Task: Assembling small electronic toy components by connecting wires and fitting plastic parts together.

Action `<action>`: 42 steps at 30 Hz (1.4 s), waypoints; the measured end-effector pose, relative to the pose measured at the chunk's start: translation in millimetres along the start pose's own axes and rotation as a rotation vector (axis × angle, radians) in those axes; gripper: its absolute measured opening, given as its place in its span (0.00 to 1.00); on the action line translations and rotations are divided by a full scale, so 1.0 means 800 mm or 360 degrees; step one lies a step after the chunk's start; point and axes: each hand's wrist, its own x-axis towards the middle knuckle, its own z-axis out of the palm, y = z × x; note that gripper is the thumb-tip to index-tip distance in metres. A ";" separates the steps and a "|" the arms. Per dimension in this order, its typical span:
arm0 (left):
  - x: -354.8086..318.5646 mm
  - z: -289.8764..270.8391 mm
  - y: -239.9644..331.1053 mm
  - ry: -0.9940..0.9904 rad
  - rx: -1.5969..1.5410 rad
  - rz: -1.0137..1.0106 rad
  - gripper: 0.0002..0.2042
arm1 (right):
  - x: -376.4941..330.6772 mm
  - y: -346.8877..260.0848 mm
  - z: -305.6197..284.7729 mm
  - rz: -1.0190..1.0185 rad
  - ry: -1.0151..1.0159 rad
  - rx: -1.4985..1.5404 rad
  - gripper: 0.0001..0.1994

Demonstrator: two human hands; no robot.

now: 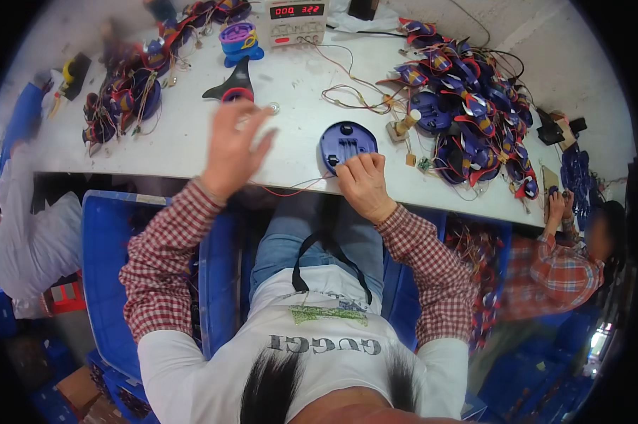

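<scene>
My right hand (363, 182) rests on the near edge of a round blue plastic part (346, 142) lying on the white table (185, 141), fingers pressing on it. A thin red wire (290, 189) trails from under it along the table edge. My left hand (235, 147) is raised above the table, fingers spread and blurred, holding nothing. Just beyond it stands a black and red moulded piece (233, 86), with a small silver disc (273, 108) next to it.
A large heap of blue and red wired parts (474, 106) fills the right of the table, a smaller heap (132, 81) the left. A power supply with a red display (297, 20) stands at the back. Blue crates (110, 254) flank my legs. Another person (559, 268) sits at right.
</scene>
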 end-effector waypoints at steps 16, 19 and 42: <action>0.007 0.125 0.036 -0.0949 -0.0445 -0.0676 0.12 | 0.025 0.125 -0.053 0.1574 0.0086 0.0920 0.17; 0.003 0.132 0.037 -0.0766 -0.0478 -0.0618 0.10 | 0.030 0.130 -0.058 0.1682 0.0020 0.1428 0.15; -0.007 0.147 0.036 -0.0484 -0.0611 -0.0520 0.05 | 0.038 0.020 -0.012 0.0598 0.0222 0.0788 0.18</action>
